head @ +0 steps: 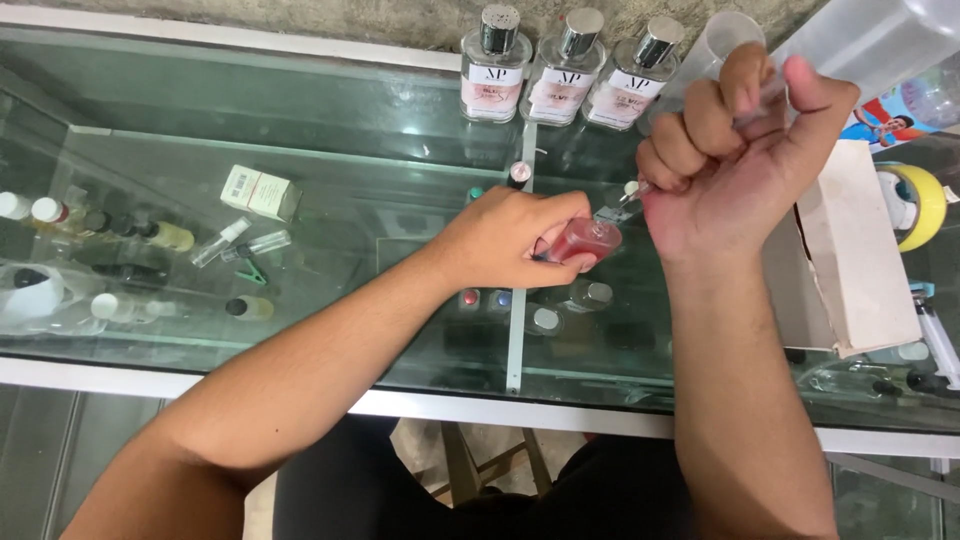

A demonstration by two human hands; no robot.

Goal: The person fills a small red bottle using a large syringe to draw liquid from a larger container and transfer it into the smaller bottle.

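Note:
My left hand (515,238) grips a small glass bottle of pink liquid (588,240) on the glass counter (400,130). My right hand (735,150) is clenched around a clear syringe-like tube (715,50), held upright, its narrow tip (632,192) pointing down at the bottle's metal neck (608,214). The tip sits just above the opening; whether it touches is unclear.
Three square perfume bottles (560,68) with silver caps stand at the counter's back edge. A white cardboard box (855,240) and yellow tape roll (918,205) lie right. Inside the glass case: a small white box (260,190), several vials and bottles (120,235).

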